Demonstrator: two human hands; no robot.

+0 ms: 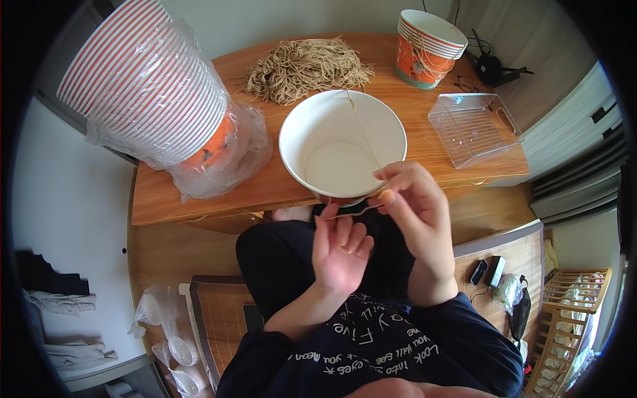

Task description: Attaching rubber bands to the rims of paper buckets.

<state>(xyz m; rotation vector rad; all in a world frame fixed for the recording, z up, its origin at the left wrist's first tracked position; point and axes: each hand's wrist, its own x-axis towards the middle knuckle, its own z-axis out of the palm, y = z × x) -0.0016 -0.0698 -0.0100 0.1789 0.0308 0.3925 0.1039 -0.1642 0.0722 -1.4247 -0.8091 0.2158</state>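
A large paper bucket [308, 123], white inside, stands at the near edge of the wooden table in front of me. A thin tan string [360, 123] runs from its far rim across the opening to my right hand [421, 205]. Thumb and fingers of that hand pinch the string just past the bucket's near right side. Lower and to the left, my left hand [342, 255] is turned palm up with its fingers curled. A length of string stretches between the two hands, its left part held at my left thumb and forefinger.
A tangled heap of tan strings [308, 66] lies behind the bucket. Tall nested buckets [159, 86] in clear plastic lean at the left. Smaller stacked buckets [431, 50] with strings stand far right, near a clear plastic tray [474, 129]. The wooden table [166, 199] has a curved edge.
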